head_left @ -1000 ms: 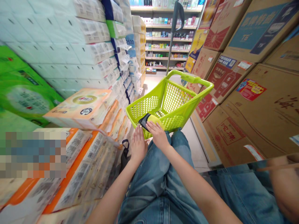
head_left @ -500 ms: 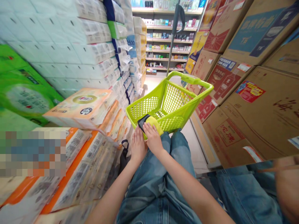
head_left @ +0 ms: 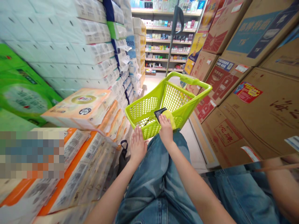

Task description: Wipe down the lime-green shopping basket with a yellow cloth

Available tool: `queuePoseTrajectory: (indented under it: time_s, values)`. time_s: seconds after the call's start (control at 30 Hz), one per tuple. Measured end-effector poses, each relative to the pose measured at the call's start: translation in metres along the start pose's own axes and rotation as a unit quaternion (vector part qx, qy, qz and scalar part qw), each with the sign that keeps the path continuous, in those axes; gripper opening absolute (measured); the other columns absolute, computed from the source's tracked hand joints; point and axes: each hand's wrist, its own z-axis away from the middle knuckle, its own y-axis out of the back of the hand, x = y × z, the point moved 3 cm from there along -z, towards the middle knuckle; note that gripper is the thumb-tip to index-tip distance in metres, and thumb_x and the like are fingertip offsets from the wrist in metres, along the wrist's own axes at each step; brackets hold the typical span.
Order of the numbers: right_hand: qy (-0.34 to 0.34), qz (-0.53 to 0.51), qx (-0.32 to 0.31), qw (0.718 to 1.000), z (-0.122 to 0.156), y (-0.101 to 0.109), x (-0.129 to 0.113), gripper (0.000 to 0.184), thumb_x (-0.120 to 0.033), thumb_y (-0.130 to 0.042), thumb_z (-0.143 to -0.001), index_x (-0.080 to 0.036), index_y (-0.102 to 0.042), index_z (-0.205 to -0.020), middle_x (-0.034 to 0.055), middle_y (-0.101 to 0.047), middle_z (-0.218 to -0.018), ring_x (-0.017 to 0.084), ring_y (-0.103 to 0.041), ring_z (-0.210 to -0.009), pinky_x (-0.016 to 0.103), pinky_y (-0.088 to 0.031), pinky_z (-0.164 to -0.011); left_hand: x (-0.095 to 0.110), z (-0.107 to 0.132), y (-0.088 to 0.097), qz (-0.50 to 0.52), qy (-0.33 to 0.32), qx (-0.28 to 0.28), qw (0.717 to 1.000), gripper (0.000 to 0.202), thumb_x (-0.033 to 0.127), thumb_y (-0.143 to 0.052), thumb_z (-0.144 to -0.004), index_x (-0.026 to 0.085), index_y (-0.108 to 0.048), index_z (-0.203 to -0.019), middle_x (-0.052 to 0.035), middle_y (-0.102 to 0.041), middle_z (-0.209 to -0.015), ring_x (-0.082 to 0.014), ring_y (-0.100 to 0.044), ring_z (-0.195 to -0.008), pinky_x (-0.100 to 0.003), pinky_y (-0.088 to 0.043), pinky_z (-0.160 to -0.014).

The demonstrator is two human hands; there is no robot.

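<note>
A lime-green plastic shopping basket (head_left: 149, 105) stands in the aisle just past my knees. My right hand (head_left: 165, 130) rests on its near rim, fingers closed round a black phone with a yellow part (head_left: 166, 115). My left hand (head_left: 137, 144) lies flat and open on my left thigh, fingers stretched toward the basket's near wall and holding nothing. I wear blue jeans (head_left: 156, 183).
Stacked packs of tissue and paper rolls (head_left: 79, 109) wall the left side. Large brown cardboard cartons (head_left: 252, 102) line the right. A narrow floor strip runs ahead to store shelves (head_left: 168, 40). A black strap (head_left: 123, 149) hangs by my left knee.
My right hand has carried the phone rightward along the basket's near rim. My left hand has slid back a little from the basket onto my thigh.
</note>
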Motion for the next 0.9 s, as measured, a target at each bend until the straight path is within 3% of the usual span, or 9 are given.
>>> queuePoseTrajectory:
  time_s: [0.1, 0.2, 0.33, 0.43, 0.5, 0.6, 0.77, 0.83, 0.9]
  values:
    - [0.079, -0.017, -0.050, 0.995, 0.021, -0.024, -0.046, 0.073, 0.003, -0.039, -0.076, -0.013, -0.044, -0.148, 0.0094, -0.042, -0.155, 0.020, -0.031, -0.148, 0.045, -0.026, -0.123, -0.002, 0.001, -0.003, -0.014, 0.002, -0.008, 1.000, 0.083, 0.017, -0.051, -0.085, -0.001, -0.009, -0.155, -0.0245, -0.017, -0.162, -0.0306, -0.014, -0.152, -0.049, -0.025, -0.121]
    - [0.159, -0.026, -0.086, 0.983, 0.031, -0.032, -0.063, 0.069, 0.000, -0.041, -0.080, -0.014, -0.043, -0.148, 0.0078, -0.041, -0.155, 0.018, -0.032, -0.147, 0.043, -0.027, -0.123, -0.004, 0.001, -0.003, -0.033, 0.002, -0.022, 0.999, 0.079, 0.017, -0.050, -0.085, -0.004, -0.016, -0.153, -0.0268, -0.022, -0.159, -0.0315, -0.017, -0.151, -0.048, -0.024, -0.122]
    - [0.160, -0.018, -0.082, 0.984, 0.014, -0.009, -0.022, 0.074, 0.003, -0.039, -0.077, -0.020, -0.045, -0.147, 0.0046, -0.047, -0.152, 0.016, -0.036, -0.145, 0.043, -0.026, -0.123, -0.003, 0.000, 0.003, -0.020, -0.007, -0.019, 1.000, 0.083, 0.017, -0.050, -0.085, -0.001, -0.008, -0.155, -0.0241, -0.017, -0.162, -0.0305, -0.016, -0.152, -0.049, -0.025, -0.121]
    - [0.068, -0.004, -0.031, 0.997, -0.004, 0.012, 0.019, 0.079, 0.006, -0.036, -0.072, -0.020, -0.047, -0.146, 0.0050, -0.048, -0.151, 0.017, -0.036, -0.146, 0.046, -0.025, -0.123, 0.000, -0.001, 0.005, -0.009, -0.006, -0.011, 1.000, 0.085, 0.018, -0.051, -0.086, 0.001, -0.005, -0.155, -0.0233, -0.014, -0.163, -0.0306, -0.015, -0.152, -0.049, -0.025, -0.121]
    - [0.016, 0.001, -0.003, 1.000, -0.007, 0.016, 0.026, 0.081, 0.007, -0.036, -0.070, -0.018, -0.047, -0.146, 0.0068, -0.048, -0.151, 0.019, -0.035, -0.146, 0.048, -0.025, -0.123, 0.002, -0.001, 0.004, -0.007, -0.002, -0.009, 1.000, 0.085, 0.020, -0.051, -0.086, 0.000, -0.006, -0.155, -0.0235, -0.014, -0.163, -0.0309, -0.014, -0.152, -0.049, -0.025, -0.121]
    - [-0.003, -0.001, 0.000, 1.000, 0.003, 0.001, 0.000, 0.079, 0.006, -0.037, -0.072, -0.014, -0.044, -0.148, 0.0101, -0.044, -0.153, 0.021, -0.033, -0.147, 0.048, -0.025, -0.123, 0.002, -0.001, 0.001, -0.008, 0.003, -0.002, 1.000, 0.085, 0.019, -0.051, -0.086, 0.000, -0.005, -0.155, -0.0243, -0.014, -0.162, -0.0314, -0.014, -0.152, -0.049, -0.025, -0.121]
    - [0.098, -0.023, -0.063, 0.993, 0.034, -0.034, -0.067, 0.069, 0.000, -0.040, -0.080, -0.011, -0.042, -0.148, 0.0095, -0.039, -0.156, 0.019, -0.029, -0.149, 0.044, -0.025, -0.123, -0.001, 0.001, -0.004, -0.036, 0.014, -0.013, 0.999, 0.078, 0.015, -0.045, -0.087, 0.001, -0.010, -0.155, -0.0242, -0.022, -0.161, -0.0300, -0.018, -0.151, -0.047, -0.026, -0.121]
    - [0.136, -0.024, -0.082, 0.987, 0.036, -0.032, -0.068, 0.069, 0.000, -0.041, -0.081, -0.013, -0.042, -0.148, 0.0079, -0.040, -0.156, 0.018, -0.031, -0.148, 0.043, -0.025, -0.123, -0.003, 0.001, -0.005, -0.042, 0.011, -0.019, 0.999, 0.078, 0.016, -0.046, -0.087, 0.000, -0.011, -0.155, -0.0251, -0.023, -0.160, -0.0302, -0.019, -0.151, -0.047, -0.025, -0.121]
    - [0.155, -0.021, -0.093, 0.983, 0.029, -0.022, -0.050, 0.072, 0.002, -0.040, -0.079, -0.018, -0.043, -0.148, 0.0055, -0.043, -0.155, 0.017, -0.033, -0.147, 0.043, -0.025, -0.123, -0.003, 0.001, -0.003, -0.036, 0.003, -0.021, 0.999, 0.081, 0.018, -0.049, -0.086, -0.001, -0.009, -0.155, -0.0251, -0.020, -0.161, -0.0306, -0.017, -0.151, -0.047, -0.024, -0.122]
